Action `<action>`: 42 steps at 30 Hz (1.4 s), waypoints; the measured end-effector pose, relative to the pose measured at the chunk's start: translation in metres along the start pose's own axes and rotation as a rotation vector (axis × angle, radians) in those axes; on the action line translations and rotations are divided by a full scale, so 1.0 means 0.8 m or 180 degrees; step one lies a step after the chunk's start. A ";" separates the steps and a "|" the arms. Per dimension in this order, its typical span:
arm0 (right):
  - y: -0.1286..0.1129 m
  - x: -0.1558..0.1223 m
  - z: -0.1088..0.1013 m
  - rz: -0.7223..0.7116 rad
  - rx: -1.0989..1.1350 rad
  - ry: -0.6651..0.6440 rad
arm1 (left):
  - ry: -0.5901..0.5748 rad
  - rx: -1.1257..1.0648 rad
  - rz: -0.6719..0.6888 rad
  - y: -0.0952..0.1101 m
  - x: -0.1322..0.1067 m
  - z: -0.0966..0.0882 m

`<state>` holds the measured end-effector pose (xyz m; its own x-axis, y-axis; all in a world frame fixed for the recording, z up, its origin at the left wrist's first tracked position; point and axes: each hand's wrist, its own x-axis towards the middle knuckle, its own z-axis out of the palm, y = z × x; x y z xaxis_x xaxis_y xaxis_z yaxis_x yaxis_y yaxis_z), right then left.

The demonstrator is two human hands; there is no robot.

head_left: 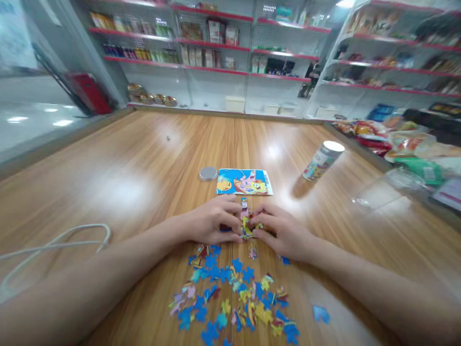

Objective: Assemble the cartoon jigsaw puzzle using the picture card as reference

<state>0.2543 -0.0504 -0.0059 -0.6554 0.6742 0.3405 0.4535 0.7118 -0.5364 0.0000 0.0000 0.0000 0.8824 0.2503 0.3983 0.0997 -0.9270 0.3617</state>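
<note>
Several joined jigsaw puzzle pieces (245, 222), yellow and pink, lie on the wooden table between my hands. My left hand (218, 218) has its bent fingers at the left edge of these pieces. From the right, my right hand (279, 228) presses its curled fingertips on the same pieces. Just beyond them lies a picture card (245, 182) with cartoon figures on blue. One loose piece (252, 251) is a little below the joined ones. Nearer to me spread many loose puzzle pieces (215, 273), blue, yellow and pink. A single blue piece (321, 314) sits apart at the right.
A round metal lid (208, 173) is left of the card. A printed cylindrical can (323, 161) stands at the right. Snack bags (392, 137) and a clear plastic container (387, 190) line the right side. A white cable (72, 245) loops at the left. Shelves stand behind.
</note>
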 end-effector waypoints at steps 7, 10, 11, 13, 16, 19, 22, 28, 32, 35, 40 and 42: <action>-0.004 0.004 -0.001 0.0024 -0.0029 -0.0015 | -0.0055 -0.0022 -0.0040 0.008 0.000 -0.009; -0.004 0.003 -0.001 0.0044 -0.0037 -0.0028 | -0.0095 -0.0006 -0.0096 0.011 0.002 -0.011; -0.004 0.004 -0.001 0.0046 -0.0034 -0.0027 | -0.0115 0.0019 -0.0099 0.012 0.003 -0.011; -0.005 0.004 -0.001 0.0061 -0.0032 -0.0030 | -0.0157 0.0080 -0.0078 0.015 0.004 -0.013; -0.005 0.004 0.000 0.0083 -0.0033 -0.0026 | -0.0201 0.0129 -0.0070 0.016 0.006 -0.013; -0.006 0.003 0.001 0.0076 -0.0041 -0.0015 | -0.0215 0.0115 -0.0130 0.016 0.005 -0.011; -0.005 0.002 0.002 0.0058 -0.0056 -0.0018 | -0.0233 0.0131 -0.0163 0.015 0.005 -0.010; -0.004 0.003 0.003 0.0004 -0.0044 0.0002 | -0.0317 0.0301 -0.0103 0.019 0.009 -0.012; -0.003 0.003 0.002 0.0011 -0.0090 -0.0023 | -0.0365 0.0315 -0.0100 0.018 0.010 -0.013; -0.004 0.002 0.002 0.0027 -0.0117 -0.0037 | -0.0333 0.0301 -0.0070 0.016 0.008 -0.012; -0.009 0.002 0.003 -0.0284 0.0151 0.0208 | 0.0058 0.0549 0.0146 0.019 0.002 -0.007; -0.012 0.002 0.004 -0.0406 0.0200 0.0356 | 0.0238 0.0748 0.0249 0.024 0.003 -0.006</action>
<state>0.2471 -0.0562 -0.0024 -0.6324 0.5994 0.4907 0.3300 0.7815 -0.5294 0.0015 -0.0159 0.0119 0.8561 0.1871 0.4818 0.1442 -0.9816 0.1250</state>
